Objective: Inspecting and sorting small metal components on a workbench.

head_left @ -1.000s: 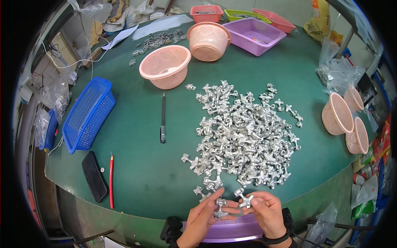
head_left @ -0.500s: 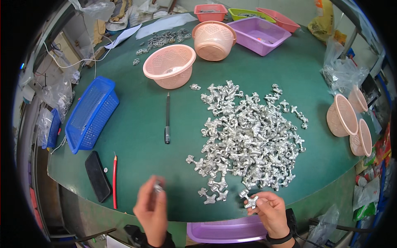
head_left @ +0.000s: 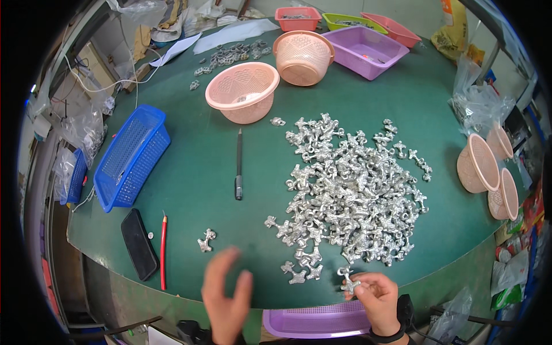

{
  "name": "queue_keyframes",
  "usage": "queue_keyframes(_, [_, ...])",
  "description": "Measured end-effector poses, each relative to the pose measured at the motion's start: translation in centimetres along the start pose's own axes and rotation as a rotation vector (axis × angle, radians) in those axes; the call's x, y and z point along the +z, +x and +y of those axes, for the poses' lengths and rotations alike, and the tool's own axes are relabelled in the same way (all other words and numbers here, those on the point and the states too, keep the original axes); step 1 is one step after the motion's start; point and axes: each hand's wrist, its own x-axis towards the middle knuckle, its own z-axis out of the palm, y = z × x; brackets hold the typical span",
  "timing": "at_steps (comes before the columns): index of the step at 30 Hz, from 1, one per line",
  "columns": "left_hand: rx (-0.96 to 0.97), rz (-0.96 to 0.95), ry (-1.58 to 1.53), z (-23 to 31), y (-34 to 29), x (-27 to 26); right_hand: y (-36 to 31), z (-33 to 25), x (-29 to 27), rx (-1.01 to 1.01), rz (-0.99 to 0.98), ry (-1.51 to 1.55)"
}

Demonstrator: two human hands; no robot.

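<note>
My right hand (head_left: 375, 296) pinches a small silver metal casting (head_left: 349, 283) with stubby arms and a ring end, just in front of a large heap of similar castings (head_left: 356, 195). My left hand (head_left: 227, 293) is raised near the table's front edge, slightly blurred, its thumb and fingers apart and nothing between them. Just beyond its fingertips, a single casting (head_left: 206, 240) lies apart from the heap on the green tabletop (head_left: 190, 172).
A red pencil-like tool (head_left: 164, 253), a black phone (head_left: 140, 244) and a blue basket (head_left: 129, 158) lie left. A black pen (head_left: 239, 164) lies mid-table. Pink baskets (head_left: 244, 109) and a purple basket (head_left: 368, 63) stand far back. A purple tray (head_left: 316, 325) sits below the front edge.
My left hand has let go of a casting, which now lies on the table at the left, and has drawn slightly right with its fingers spread. The right hand's casting has turned a little.
</note>
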Motion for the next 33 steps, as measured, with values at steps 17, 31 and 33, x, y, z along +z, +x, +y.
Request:
queue_keyframes(17, [-0.656, -0.578, -0.967, 3.0, -6.1, 3.6, -1.6, -1.6, 1.8, -0.422, -0.246, -0.524])
queue_keyframes(31, [0.147, -0.182, 0.217, 1.9, -2.5, 3.0, -1.6, 0.2, -0.3, 0.003, -0.043, -0.14])
queue_keyframes(33, [0.161, -0.167, 0.352, 1.5, -1.5, 3.6, -1.4, -0.1, -0.1, -0.002, -0.035, -0.105])
